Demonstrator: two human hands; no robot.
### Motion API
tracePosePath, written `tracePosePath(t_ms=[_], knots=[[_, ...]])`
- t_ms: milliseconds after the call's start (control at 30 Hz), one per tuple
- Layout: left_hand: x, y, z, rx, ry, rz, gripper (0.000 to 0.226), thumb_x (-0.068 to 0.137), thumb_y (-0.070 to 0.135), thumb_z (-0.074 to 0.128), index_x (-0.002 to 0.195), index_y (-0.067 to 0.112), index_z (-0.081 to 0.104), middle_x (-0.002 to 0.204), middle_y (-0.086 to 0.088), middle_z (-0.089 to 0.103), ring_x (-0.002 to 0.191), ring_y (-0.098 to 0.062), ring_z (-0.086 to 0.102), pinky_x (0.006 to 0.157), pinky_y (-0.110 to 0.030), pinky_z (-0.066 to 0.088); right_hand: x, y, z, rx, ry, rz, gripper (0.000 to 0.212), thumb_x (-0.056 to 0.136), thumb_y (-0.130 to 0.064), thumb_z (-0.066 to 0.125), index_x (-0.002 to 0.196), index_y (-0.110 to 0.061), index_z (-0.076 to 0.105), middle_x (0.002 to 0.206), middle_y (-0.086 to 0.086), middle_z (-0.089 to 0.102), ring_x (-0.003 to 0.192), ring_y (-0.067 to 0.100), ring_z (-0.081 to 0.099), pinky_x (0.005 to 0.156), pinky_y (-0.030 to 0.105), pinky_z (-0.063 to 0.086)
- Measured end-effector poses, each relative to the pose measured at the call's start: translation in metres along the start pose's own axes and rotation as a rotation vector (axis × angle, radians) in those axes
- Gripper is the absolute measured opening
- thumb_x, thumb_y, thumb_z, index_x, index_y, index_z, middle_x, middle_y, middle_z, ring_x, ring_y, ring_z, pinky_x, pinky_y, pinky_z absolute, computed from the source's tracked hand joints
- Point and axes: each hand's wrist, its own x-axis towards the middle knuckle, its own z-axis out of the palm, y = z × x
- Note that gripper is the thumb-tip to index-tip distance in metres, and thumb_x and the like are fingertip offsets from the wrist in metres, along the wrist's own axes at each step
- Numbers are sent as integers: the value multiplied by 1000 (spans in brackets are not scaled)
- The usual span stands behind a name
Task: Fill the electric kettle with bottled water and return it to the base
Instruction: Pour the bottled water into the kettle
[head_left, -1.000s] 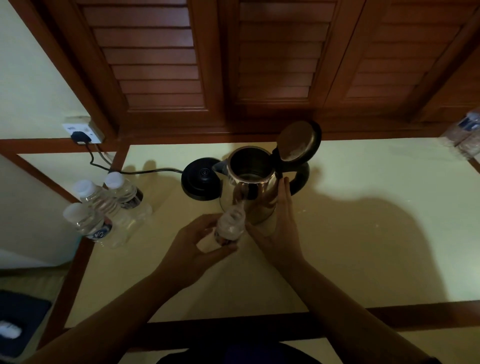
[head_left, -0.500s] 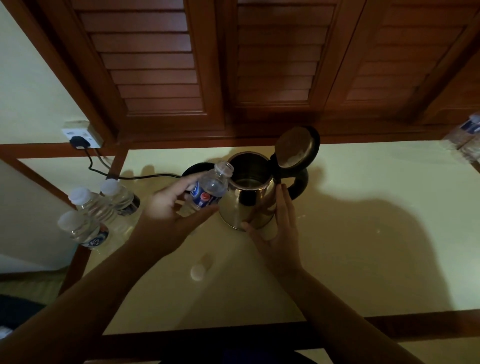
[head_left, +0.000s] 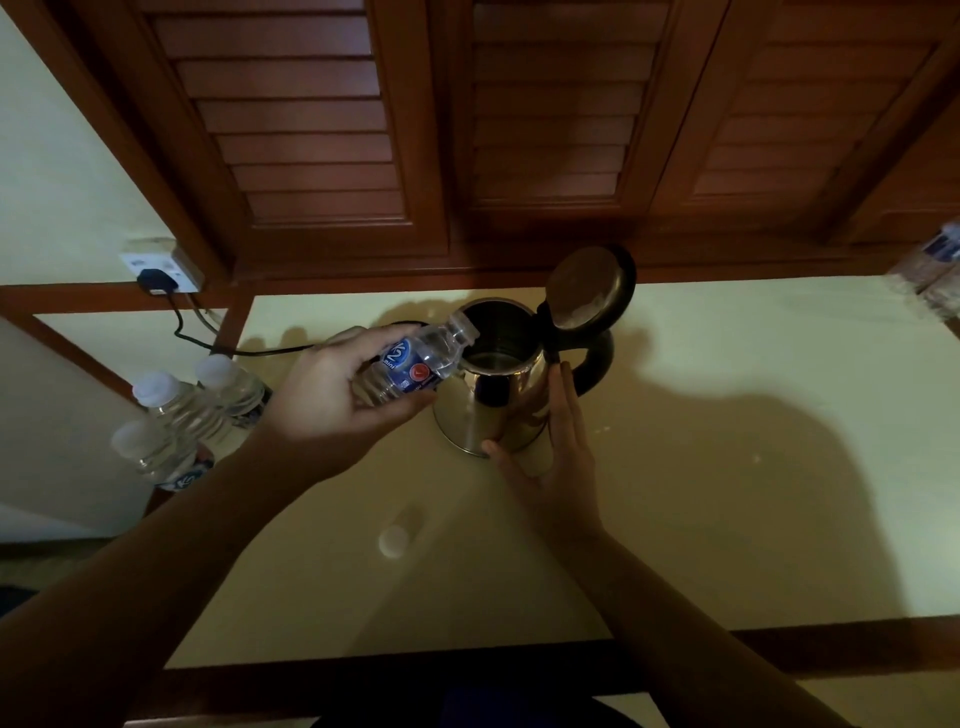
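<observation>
Since the frame half a second earlier, the left hand (head_left: 332, 395) has tipped the uncapped bottle (head_left: 415, 364) further over and carried its neck up to the rim of the kettle (head_left: 498, 395). Left-hand fingers are curled round the lower body of the bottle, gripping it firmly. The bottle's long axis now lies close to horizontal, running from the hand on the left toward the kettle mouth on the right, with the bottle opening at or just over the near-left edge of the rim. The kettle stands upright on the table (head_left: 727, 467), off its base (head_left: 402, 327), which shows only as a dark edge behind the left hand. The kettle lid (head_left: 589, 291) is hinged fully back. The right hand (head_left: 550, 457) rests flat against the kettle wall, fingers straight, gripping nothing. The bottle cap (head_left: 393, 540) lies loose on the table near the person. Three sealed bottles (head_left: 182, 415) stand at the left table edge. Pouring appears to be starting; whether water is flowing cannot be told.
</observation>
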Motion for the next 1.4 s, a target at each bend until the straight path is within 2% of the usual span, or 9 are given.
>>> tracePosePath(t_ms=[100,200,333,433,600,767,967,1300,1400], knots=[[5,-1,-2,66,-7,27,67,81,64,67,139,31,62,109,16,66,100,11,59,82,-3,40,0,0,1,9,-4,1,110,89,-37,84,168,-30,8,178,-1,10,158,-8,9,120,5,18],[8,0,-4,101,-14,25,68,80,64,68,139,32,62,102,21,61,96,16,55,77,-1,36,0,2,1,4,3,-8,111,88,-36,85,168,-30,8,178,0,11,158,-8,10,121,6,20],[13,3,-9,134,-47,37,74,77,65,65,141,29,61,102,13,60,91,10,56,74,0,35,0,4,1,11,-6,4,111,88,-39,85,168,-34,7,178,-3,10,160,1,13,121,9,21],[16,4,-12,184,-72,47,71,80,59,73,142,26,60,104,9,62,84,3,56,74,0,36,-1,4,2,0,-4,7,110,89,-40,84,168,-30,8,178,-2,10,159,-5,10,119,5,18],[18,6,-15,242,-81,48,70,79,54,71,143,28,60,108,8,65,90,-10,63,75,-26,50,1,4,1,-4,-7,8,111,88,-40,85,168,-31,7,178,-1,10,157,-9,8,118,3,18],[22,4,-16,267,-72,45,68,78,60,66,141,35,59,104,11,62,89,-13,64,76,-39,56,0,3,2,-1,3,10,110,88,-40,84,169,-29,10,178,-2,11,156,-12,7,117,1,17],[26,1,-17,261,-96,33,69,78,63,65,142,40,56,104,17,60,93,-11,64,80,-41,56,0,5,1,-4,2,1,111,87,-33,87,169,-19,14,177,1,12,156,-13,8,117,1,18],[28,2,-19,272,-108,53,67,76,66,60,140,44,55,106,16,60,95,-12,64,80,-43,56,0,4,0,8,4,1,112,87,-34,87,169,-23,12,178,-1,12,157,-10,10,118,3,19],[28,2,-19,271,-111,57,66,77,65,62,139,46,55,106,16,60,95,-12,64,80,-43,56,0,4,0,17,-1,-3,113,87,-33,87,169,-27,9,178,-3,11,159,-5,12,121,9,21]])
